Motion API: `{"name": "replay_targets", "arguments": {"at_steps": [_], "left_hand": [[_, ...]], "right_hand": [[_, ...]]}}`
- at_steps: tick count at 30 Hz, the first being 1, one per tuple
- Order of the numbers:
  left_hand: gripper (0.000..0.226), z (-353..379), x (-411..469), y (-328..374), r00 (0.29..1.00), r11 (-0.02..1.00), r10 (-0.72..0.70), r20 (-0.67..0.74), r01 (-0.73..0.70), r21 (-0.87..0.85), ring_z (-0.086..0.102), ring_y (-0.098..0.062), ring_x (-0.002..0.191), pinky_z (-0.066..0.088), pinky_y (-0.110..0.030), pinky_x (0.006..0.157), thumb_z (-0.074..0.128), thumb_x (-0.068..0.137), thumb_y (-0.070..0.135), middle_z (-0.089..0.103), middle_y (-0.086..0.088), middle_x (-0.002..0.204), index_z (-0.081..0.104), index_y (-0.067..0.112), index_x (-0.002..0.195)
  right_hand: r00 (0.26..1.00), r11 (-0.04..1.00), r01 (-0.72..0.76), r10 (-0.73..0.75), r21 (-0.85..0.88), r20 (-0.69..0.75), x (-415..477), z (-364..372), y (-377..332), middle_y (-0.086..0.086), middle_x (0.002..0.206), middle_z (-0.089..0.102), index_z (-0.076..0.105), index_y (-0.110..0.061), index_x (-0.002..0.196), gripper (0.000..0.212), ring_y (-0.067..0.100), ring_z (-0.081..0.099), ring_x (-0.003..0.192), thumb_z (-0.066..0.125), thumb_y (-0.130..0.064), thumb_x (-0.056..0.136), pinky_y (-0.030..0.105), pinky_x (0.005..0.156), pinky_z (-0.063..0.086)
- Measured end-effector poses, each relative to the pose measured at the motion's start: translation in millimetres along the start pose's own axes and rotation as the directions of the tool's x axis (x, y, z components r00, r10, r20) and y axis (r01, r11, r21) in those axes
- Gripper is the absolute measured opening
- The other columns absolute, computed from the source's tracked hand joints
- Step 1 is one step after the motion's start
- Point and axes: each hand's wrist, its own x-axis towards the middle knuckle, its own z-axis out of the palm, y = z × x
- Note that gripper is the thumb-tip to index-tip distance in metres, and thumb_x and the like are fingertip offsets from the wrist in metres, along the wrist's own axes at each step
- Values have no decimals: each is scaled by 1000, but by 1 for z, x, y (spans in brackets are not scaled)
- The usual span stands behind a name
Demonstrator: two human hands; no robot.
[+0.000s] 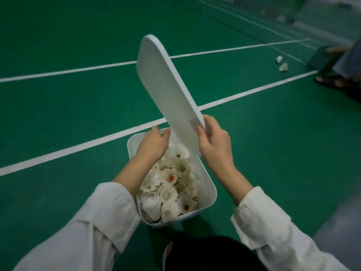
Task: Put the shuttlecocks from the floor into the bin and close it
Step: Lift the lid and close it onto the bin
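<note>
Your right hand (214, 147) had its fingers clamped on the tilted flat white plastic lid (166, 85) above the centre-frame white rectangular plastic bin (210, 185) of feathered shuttlecocks (170, 185), while your left hand (154, 145) kept its fingers loosely apart, so you needed to lower it squarely.

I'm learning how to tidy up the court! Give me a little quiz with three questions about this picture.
1. True or false: the lid lies flat on the bin.
2. The right hand grips: A) a racket B) the lid C) a ball.
3. Fill in: ___ shuttlecocks lie loose on the floor.

Key: 1 false, the lid is tilted up above the bin. 2 B. 3 two.
</note>
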Motion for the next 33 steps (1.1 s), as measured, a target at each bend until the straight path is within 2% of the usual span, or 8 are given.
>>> {"name": "replay_targets", "arguments": {"at_steps": [5,7,10,13,17,22,26,33], "left_hand": [[82,-33,-23,-39,983,987,-51,-179,23,-158,38,-35,128,34,-47,106,38,85,65,37,-20,141,28,5,140],[79,-38,-31,-54,967,954,-152,-207,89,-287,40,-34,127,35,-45,105,45,85,60,38,-18,141,27,5,139],[55,-38,-47,-74,944,898,-243,-223,132,-419,55,-30,106,45,-38,87,48,86,49,55,-11,120,49,7,122],[33,-25,-67,-91,948,851,-263,-182,139,-507,56,-22,95,43,-34,78,47,92,34,58,-5,112,54,11,114],[48,7,-79,-104,968,812,-222,-116,118,-571,49,-19,118,39,-47,102,38,84,43,49,1,130,43,32,130],[46,35,-84,-104,955,756,-267,-129,125,-642,40,-18,128,31,-42,110,37,96,26,41,2,141,33,24,141],[39,45,-82,-106,959,731,-246,-142,87,-676,45,-9,115,34,-25,95,34,100,16,47,9,128,37,18,138],[41,58,-75,-122,950,758,-299,-89,180,-627,43,-9,114,32,-27,95,32,99,20,45,12,126,35,23,140]], "right_hand": [[977,838,-209,202,503,69,-6,-7,-22,-5,91,67,62,-14,103,19,6,63,80,49,-4,93,21,74,51],[923,726,-384,322,570,212,-8,-4,-16,-1,84,69,66,-13,90,21,11,63,72,48,-2,92,25,70,53],[820,582,-566,471,584,325,-14,3,8,5,78,68,65,-12,79,22,21,63,67,49,-5,92,32,70,52],[796,643,-604,522,471,308,-29,14,43,3,83,66,61,-9,93,9,16,62,69,53,-12,93,29,67,51],[786,703,-615,510,358,349,-43,26,83,5,97,66,52,-1,117,27,16,64,77,55,-12,92,27,70,52],[798,747,-590,483,305,360,-41,31,106,2,100,63,49,-9,113,20,12,62,81,52,-14,94,22,70,50],[787,735,-606,495,305,368,-43,40,127,2,100,64,50,-7,116,22,9,63,80,52,-14,94,22,71,51],[755,705,-643,517,299,404,-48,60,148,2,100,64,50,-10,113,19,10,63,80,52,-14,94,28,76,51]]}}
